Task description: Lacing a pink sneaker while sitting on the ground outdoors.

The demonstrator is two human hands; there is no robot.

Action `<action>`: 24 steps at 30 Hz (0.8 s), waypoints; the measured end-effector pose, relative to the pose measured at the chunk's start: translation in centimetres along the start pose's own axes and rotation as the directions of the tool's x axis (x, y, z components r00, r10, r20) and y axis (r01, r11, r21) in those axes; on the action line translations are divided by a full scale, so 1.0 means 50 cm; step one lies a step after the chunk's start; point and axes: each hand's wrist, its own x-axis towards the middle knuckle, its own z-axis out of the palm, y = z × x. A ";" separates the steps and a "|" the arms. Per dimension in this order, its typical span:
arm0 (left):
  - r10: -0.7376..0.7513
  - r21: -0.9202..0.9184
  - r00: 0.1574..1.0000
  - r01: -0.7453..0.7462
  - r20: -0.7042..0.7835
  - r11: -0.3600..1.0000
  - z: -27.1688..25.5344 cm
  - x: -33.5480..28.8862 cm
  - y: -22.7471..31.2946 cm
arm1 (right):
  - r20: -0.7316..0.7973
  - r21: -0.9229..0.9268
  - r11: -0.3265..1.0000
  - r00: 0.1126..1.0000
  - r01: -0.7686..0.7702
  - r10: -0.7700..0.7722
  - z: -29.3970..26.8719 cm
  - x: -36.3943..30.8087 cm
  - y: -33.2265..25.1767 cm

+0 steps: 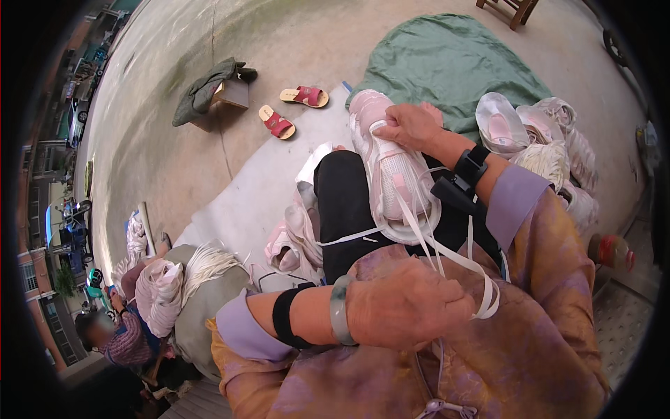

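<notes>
Pulling white laces (447,251) with my left hand (405,304), fingers curled tight around them near my lap so they stay taut. Right hand (415,126) is clamped over the toe of a pink-white shoe (391,171), pinning it on my knee (342,202) to keep it steady against the pull. More shoes (537,133) are piled at the right, by a green cloth (447,63). Lace bundles (202,262) sit lower left, where another person (112,335) crouches. Red sandals (289,108) lie on the concrete (279,35).
</notes>
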 end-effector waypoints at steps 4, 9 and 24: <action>0.036 -0.052 0.998 -0.039 -0.046 0.998 0.010 0.009 -0.038 | -0.016 0.016 1.000 1.000 -0.006 0.006 0.000 -0.019 0.003; 0.005 0.019 0.992 -0.002 -0.127 1.000 0.022 0.002 -0.039 | -0.279 0.169 0.966 0.950 0.193 -0.141 0.014 -0.123 0.037; -0.015 0.287 0.999 0.024 -0.032 0.958 0.116 0.025 -0.055 | -0.008 -0.400 0.822 0.895 0.406 -0.447 0.030 -0.231 0.084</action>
